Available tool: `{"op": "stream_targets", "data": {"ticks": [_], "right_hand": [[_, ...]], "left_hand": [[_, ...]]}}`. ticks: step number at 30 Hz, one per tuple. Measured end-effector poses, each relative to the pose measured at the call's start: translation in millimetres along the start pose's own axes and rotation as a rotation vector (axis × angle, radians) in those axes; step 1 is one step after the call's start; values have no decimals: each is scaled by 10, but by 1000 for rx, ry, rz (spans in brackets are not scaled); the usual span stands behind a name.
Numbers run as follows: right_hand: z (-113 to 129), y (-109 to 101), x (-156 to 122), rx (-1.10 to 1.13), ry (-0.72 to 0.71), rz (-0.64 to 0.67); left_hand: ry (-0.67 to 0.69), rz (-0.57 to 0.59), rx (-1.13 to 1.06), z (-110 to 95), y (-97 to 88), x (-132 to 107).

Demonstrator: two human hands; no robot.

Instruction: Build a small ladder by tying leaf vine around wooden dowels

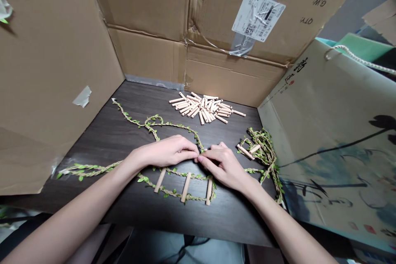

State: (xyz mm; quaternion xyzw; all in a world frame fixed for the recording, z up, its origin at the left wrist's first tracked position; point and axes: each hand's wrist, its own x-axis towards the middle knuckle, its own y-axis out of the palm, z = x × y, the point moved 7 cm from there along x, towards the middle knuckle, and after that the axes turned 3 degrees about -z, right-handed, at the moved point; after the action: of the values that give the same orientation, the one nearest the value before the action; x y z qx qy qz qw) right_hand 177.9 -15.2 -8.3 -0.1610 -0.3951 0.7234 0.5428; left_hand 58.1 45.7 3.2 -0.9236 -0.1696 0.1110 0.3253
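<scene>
QTY: & G.W. on ctn (216, 12)

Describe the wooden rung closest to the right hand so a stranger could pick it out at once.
On the dark wood table, a leafy vine ladder lies in front of the person. Of its three pale wooden rungs, this one is the rightmost rung, just below the right hand; the other two lie further left.

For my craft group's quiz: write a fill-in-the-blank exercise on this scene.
The left hand and right hand meet at their ____. Wooden rungs fixed along the leafy vine below the hands number ____. The loose wooden pegs lie in a ____ beyond the hands. The white label is stuck on a ____ wall.

Answers: fingertips, three, pile, cardboard.
</scene>
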Motion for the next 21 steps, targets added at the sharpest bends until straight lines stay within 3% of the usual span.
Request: {"op": "stream_targets", "data": {"ticks": [9,15,21], "right_hand": [[-18,-14,-3,-1,-18,-17],[1,6,-13,-94,-60,-51],[104,-228,-136,-41,-11,17]], "left_hand": [[11,25,31,11,-3,-20],[-64,-52,290,-85,21,-50],[-34,-61,331,-119,3,-84]]}}
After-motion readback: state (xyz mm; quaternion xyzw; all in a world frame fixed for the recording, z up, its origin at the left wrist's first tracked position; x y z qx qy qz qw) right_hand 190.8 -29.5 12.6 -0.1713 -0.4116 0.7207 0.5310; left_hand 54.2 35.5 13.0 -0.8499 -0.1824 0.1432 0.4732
